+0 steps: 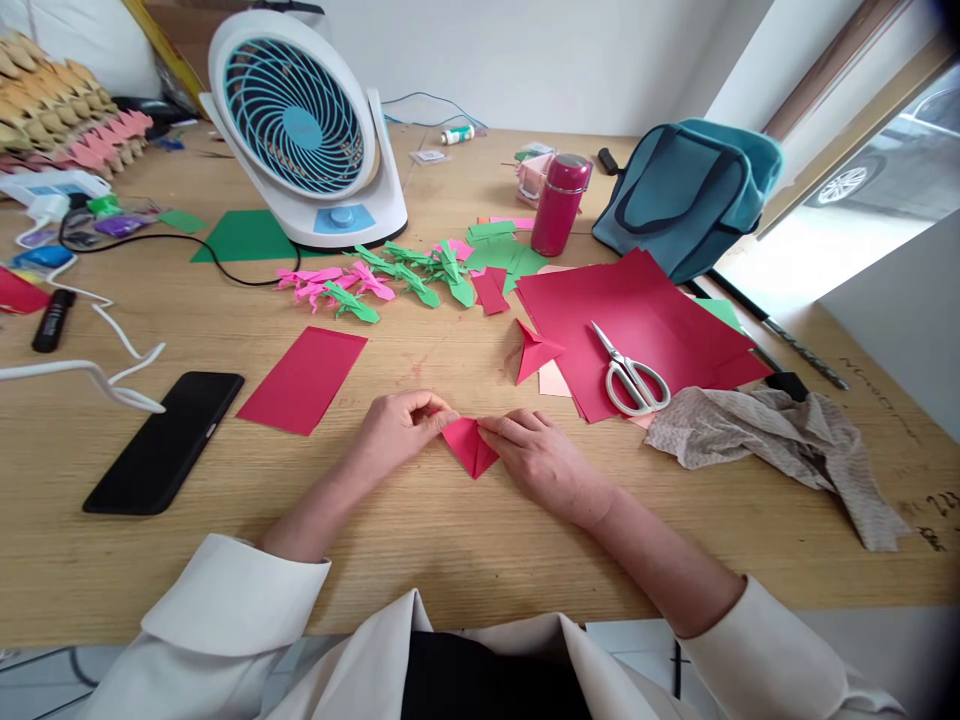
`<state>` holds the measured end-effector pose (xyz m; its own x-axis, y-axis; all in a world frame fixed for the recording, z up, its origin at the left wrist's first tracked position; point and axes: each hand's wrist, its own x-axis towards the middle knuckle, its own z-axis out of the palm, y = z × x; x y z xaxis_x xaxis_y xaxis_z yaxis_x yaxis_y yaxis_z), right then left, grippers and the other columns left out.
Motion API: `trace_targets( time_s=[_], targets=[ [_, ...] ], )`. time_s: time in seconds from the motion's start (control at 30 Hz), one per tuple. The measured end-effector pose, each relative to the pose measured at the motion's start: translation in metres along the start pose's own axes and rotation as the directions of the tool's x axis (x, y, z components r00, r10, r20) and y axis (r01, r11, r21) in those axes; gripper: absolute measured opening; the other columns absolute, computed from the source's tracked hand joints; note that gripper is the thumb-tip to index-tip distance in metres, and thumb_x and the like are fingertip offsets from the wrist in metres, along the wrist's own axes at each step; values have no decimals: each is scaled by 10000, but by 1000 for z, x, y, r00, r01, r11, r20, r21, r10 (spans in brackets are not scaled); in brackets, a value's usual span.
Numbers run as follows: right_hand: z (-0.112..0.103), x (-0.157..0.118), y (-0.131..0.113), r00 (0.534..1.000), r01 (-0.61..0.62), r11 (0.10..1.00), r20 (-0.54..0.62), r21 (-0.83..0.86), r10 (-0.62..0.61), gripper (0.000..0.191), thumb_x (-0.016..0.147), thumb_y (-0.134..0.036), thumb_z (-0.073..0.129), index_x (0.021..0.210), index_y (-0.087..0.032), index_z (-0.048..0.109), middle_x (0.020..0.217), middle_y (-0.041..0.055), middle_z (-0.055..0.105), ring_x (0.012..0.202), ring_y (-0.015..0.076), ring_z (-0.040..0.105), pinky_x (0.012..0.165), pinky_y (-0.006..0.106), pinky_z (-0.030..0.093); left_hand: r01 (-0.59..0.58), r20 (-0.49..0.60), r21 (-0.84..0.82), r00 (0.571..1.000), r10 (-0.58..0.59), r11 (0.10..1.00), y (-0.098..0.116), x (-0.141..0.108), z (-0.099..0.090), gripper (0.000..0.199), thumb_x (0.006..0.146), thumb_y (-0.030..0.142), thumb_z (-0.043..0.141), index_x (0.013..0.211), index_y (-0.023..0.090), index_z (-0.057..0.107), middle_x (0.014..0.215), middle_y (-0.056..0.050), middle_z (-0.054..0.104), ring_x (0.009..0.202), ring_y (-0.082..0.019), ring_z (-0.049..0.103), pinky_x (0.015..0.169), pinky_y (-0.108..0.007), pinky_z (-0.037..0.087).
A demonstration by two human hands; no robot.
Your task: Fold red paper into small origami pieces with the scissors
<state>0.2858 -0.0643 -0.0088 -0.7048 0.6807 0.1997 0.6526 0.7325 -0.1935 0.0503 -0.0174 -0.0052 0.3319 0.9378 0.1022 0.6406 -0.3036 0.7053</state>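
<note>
A small folded piece of red paper lies on the wooden table in front of me, its point toward my body. My left hand pinches its upper left corner between thumb and forefinger. On the other side, my right hand presses the upper right part, fingers together and partly covering it. Up and to the right sits another folded red paper piece with pointed flaps. A flat red paper rectangle rests to the left of my left hand.
White-handled scissors lie on large red sheets, near a crumpled cloth. A black phone is at left. Green and pink folded paper figures, a fan, a red flask and a teal bag stand behind.
</note>
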Motion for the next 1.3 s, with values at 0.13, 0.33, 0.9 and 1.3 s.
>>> trace_targets(
  time_s=[0.13,0.33,0.9,1.3],
  targets=[
    [-2,1,-1,1000,-4,1000,5,-2,4,332,987,-150,417,1293,-122,545,1301,150,571,1020,253,518,857,413,491,0,-110,76,994,9,997,12,-5,15,143,784,334,710,779,203,651,780,14,693,691,-132,588,625,-242,428],
    [-3,-3,2,1000,24,1000,13,14,-25,318,993,-145,403,1265,-75,551,1199,163,597,1048,255,545,899,408,515,-85,-140,133,985,104,988,25,-10,25,133,838,219,649,731,202,570,772,2,643,780,-159,589,722,-283,440],
    [-2,-7,0,1000,12,999,-25,34,-11,338,978,-125,434,1296,-93,542,1229,176,603,1137,273,551,923,440,536,-242,-94,356,952,292,903,29,-22,37,153,881,139,590,1020,204,587,919,-38,703,866,-217,606,835,-376,453],
    [-5,-7,0,1000,-9,999,-4,39,10,353,983,-145,440,1322,-90,520,1230,173,601,1121,266,547,918,429,513,-417,26,381,897,441,825,29,-31,30,198,925,128,501,1062,190,629,1051,-64,721,960,-217,619,859,-387,454]
  ],
)
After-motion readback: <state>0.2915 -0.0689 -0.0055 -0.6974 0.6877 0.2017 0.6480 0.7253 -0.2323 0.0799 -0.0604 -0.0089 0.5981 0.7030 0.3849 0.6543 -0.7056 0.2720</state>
